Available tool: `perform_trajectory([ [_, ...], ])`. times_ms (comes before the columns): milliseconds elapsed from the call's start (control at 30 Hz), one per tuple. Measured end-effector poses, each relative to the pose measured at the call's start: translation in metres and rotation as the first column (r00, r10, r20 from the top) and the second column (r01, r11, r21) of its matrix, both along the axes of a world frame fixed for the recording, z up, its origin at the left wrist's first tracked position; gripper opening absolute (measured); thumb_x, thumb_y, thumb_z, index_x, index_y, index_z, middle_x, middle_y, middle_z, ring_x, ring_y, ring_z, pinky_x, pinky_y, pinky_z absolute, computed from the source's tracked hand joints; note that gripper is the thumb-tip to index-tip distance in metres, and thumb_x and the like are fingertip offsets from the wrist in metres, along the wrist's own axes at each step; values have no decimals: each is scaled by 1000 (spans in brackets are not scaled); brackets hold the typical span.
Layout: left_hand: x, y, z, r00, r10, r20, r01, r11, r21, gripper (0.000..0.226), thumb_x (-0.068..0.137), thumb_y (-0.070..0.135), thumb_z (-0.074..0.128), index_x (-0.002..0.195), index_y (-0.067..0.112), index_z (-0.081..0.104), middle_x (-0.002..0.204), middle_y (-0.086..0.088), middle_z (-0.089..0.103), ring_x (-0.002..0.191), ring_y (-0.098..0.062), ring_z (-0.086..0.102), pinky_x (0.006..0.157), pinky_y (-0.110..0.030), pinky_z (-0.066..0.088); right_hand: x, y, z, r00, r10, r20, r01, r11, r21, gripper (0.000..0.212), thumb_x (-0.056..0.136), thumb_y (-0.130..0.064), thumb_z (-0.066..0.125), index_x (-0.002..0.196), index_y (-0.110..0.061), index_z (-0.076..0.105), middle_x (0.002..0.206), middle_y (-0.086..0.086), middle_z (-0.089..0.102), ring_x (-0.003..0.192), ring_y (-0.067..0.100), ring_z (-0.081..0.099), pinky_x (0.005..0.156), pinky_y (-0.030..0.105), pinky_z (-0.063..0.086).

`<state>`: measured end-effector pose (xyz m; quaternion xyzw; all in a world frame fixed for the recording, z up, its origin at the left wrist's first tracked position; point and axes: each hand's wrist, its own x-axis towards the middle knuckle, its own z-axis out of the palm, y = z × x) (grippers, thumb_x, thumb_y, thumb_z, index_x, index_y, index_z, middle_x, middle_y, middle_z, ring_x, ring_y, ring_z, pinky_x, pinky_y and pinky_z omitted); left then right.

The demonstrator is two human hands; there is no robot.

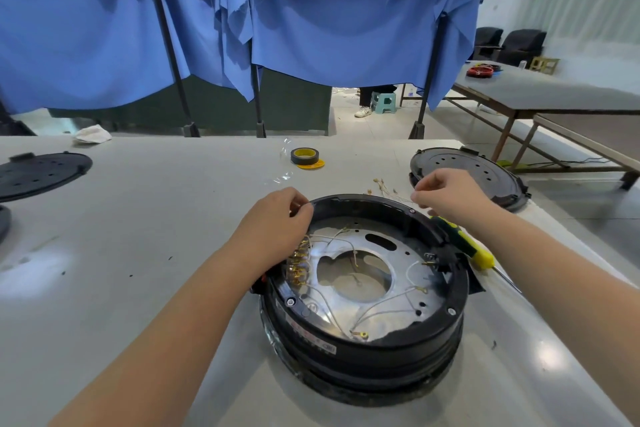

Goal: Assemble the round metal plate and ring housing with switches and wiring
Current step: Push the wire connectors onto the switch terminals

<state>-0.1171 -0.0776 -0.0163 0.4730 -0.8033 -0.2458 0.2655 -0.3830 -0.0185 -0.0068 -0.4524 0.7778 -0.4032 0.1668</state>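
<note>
While both hands work at the far rim of the black ring housing (363, 354), which sits on the grey table (138, 218) directly in front of the person with the round metal plate (377, 274) seated inside it, the main risk looks to be the thin pale wire (391, 197) that seems to run between them. The left hand (277, 218) has its fingers curled at the rim, apparently pinching one end of that wire, and the right hand (446, 196) pinches something fine just beyond the rim, probably the other end; the strand is too thin to be sure. Pulled too hard, it could slip from the fingertips or bend its terminal. The left wrist lies right over the cluster of brass terminals (299, 267) at the housing's left wall, so a careless shift could bend or unseat them. Loose white leads (381, 305) with ring terminals cross the plate and could snag. The yellow-handled screwdriver (467, 244) rests against the housing's right side, under the right forearm, and could be knocked away. Spare terminals (381, 184) lie scattered just behind the rim.
</note>
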Motion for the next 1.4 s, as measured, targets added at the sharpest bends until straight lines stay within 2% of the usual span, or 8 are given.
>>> perform_trajectory([
  [200,4,0,-9,999,8,-39,-8,1000,-3,20,98,31,45,105,25,63,98,10,61,92,-12,57,76,-26,38,-16,-31,-12,955,54,-293,-9,988,152,7,82,-20,69,81,-19,62,82,-3,64,71,10,57,57,23,43],
  [400,4,3,-10,998,24,-61,-25,1000,-7,18,98,32,45,101,26,62,93,12,60,89,-10,57,72,-26,40,-17,-54,-25,880,115,-461,36,952,305,22,86,-11,59,104,-3,68,108,13,68,99,32,63,85,41,54],
  [500,3,1,-10,998,26,-64,-26,1000,4,17,98,32,45,100,26,61,91,14,60,87,-8,57,69,-24,39,-16,-59,-30,897,102,-431,40,951,307,25,83,-2,53,101,11,66,109,26,65,103,41,61,85,50,53],
  [667,1,1,-9,998,20,-58,-19,1000,15,17,98,33,45,99,28,61,93,13,61,87,-8,56,67,-22,39,-14,-56,-28,923,53,-382,63,956,286,24,85,-4,50,94,9,68,100,23,70,96,38,65,81,45,54],
  [800,3,2,-9,999,15,-51,-13,1000,22,17,98,34,45,101,27,61,96,11,61,88,-8,56,66,-21,39,-10,-48,-24,939,-5,-345,84,973,214,23,82,-5,47,83,10,65,87,28,65,76,37,62,77,48,55],
  [967,3,3,-7,999,2,-39,-2,1000,19,19,98,37,46,104,27,60,96,12,61,87,-5,56,65,-14,37,-3,-36,7,970,-30,-240,49,996,73,12,90,-16,58,86,-9,67,87,3,67,68,11,55,60,29,48],
  [1133,3,4,-2,998,-10,-64,13,999,34,21,96,38,51,109,26,62,100,12,62,91,-5,57,68,-18,40,20,0,54,994,105,-23,-104,994,44,9,91,-21,62,84,-19,66,79,-5,71,61,5,57,45,14,45],
  [1400,13,5,22,955,-66,-291,86,995,56,20,82,33,72,101,35,65,92,18,68,86,8,62,62,-6,42,61,33,76,963,271,8,-271,958,97,11,92,-19,61,84,-18,68,68,-10,72,47,-4,55,50,16,45],
])
